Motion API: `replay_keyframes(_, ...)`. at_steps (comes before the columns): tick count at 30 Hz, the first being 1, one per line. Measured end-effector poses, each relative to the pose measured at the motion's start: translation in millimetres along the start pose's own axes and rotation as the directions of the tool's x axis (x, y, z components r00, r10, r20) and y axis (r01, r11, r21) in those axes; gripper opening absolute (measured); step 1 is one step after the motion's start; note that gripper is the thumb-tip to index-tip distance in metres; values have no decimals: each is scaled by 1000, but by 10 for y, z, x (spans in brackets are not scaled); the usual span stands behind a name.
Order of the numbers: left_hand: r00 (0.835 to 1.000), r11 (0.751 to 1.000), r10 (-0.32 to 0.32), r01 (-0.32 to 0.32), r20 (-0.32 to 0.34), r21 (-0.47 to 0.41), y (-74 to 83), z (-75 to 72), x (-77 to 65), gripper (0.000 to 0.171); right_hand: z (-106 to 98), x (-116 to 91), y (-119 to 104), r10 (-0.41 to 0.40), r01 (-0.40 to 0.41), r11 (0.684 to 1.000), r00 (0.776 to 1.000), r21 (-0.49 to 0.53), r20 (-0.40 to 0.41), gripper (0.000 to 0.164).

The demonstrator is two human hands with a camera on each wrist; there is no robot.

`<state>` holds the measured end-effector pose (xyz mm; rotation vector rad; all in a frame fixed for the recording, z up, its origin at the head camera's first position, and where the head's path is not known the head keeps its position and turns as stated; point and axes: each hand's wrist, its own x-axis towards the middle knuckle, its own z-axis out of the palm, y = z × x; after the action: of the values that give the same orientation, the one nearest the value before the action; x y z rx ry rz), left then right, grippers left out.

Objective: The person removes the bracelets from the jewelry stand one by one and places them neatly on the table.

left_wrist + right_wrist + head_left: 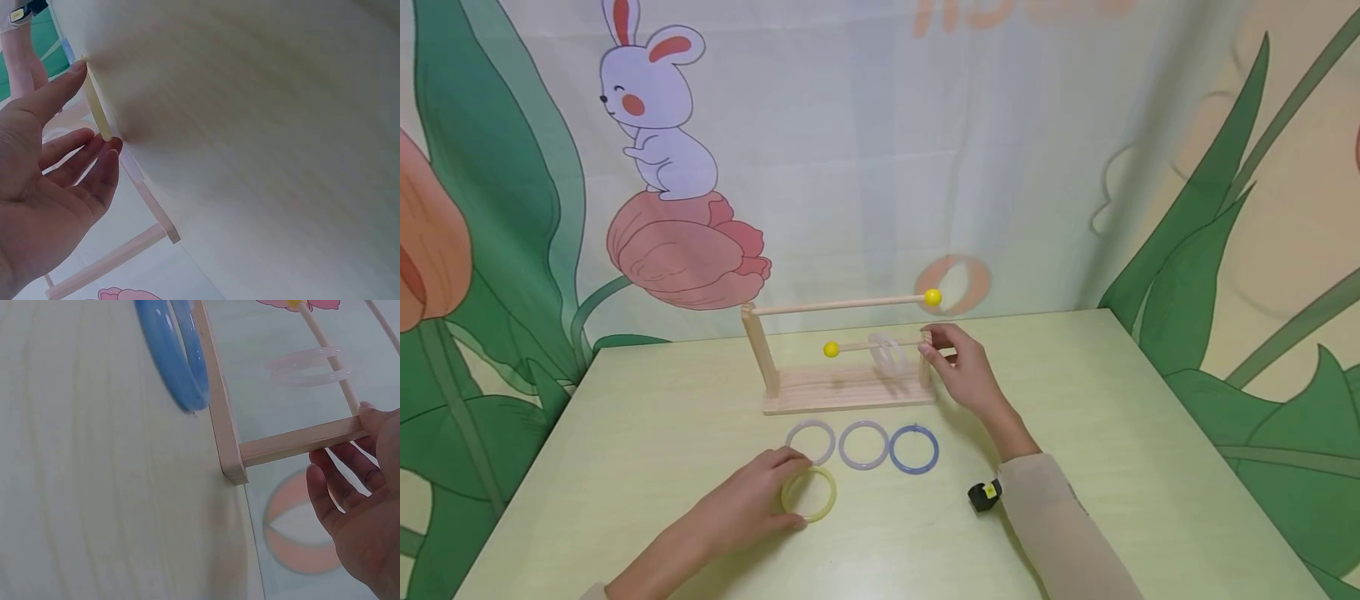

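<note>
A yellow ring (830,508) lies on the table, and my left hand (752,504) holds it across its width, thumb at the near edge and fingers at the far edge. In the left wrist view the yellow ring (99,112) shows edge-on between thumb and fingertips. My right hand (966,371) grips the top of the short post of a wooden stand (850,400). Two pale, see-through rings (889,356) hang on that post's rod, which ends in a yellow ball (831,350). In the right wrist view the thumb rests on the post's top (350,428), fingers behind it.
Two pale purple rings (863,445) and a blue ring (914,450) lie in a row before the stand. The stand's taller post (760,350) carries a higher rod (842,305) with a yellow ball tip. A printed curtain (850,167) hangs behind the table.
</note>
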<state>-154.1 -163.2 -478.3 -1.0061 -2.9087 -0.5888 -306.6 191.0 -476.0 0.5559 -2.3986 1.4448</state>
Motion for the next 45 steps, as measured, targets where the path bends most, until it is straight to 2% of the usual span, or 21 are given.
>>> replay_keyframes(18,999,1000,3,-3,35,-7,28,-24,-5,65,11,18,22,-1,1,1000,1000,3,-5,33)
replay_keyframes(24,1000,1000,4,-4,22,4,52,-72,50,65,19,11,20,5,-5,1000,1000,3,-1,33)
replay_keyframes(31,1000,1000,-7,7,-17,9,129,-224,193,66,9,8,8,9,-9,1000,1000,4,0,33)
replay_keyframes(35,998,999,8,-10,-66,-31,147,-298,322,67,2,4,-6,13,-13,1000,1000,3,1,33)
replay_keyframes(45,983,993,-28,6,-183,-119,165,-392,675,69,2,-3,6,11,-11,1000,1000,-6,-2,33)
